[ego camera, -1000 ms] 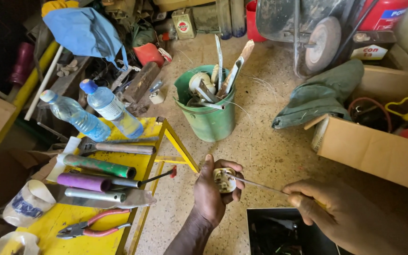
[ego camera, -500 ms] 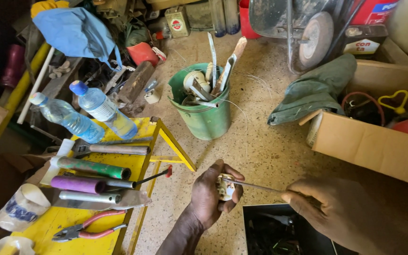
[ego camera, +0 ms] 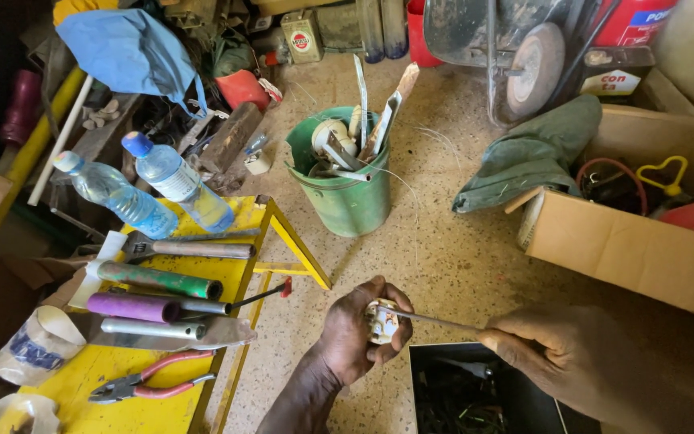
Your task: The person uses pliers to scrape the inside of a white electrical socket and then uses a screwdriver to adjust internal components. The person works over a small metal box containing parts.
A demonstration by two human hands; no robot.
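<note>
Bare left hand, bare right hand, forearms seemingly sleeveless, no gloves

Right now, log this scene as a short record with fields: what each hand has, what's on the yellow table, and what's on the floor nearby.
left hand: cupped around a small pale round fitting
right hand: holds a thin metal tool, tip at the fitting
yellow table: red-handled pliers, green tube, purple tube, two water bottles
floor: green bucket of tools, cardboard box, green cloth
</note>
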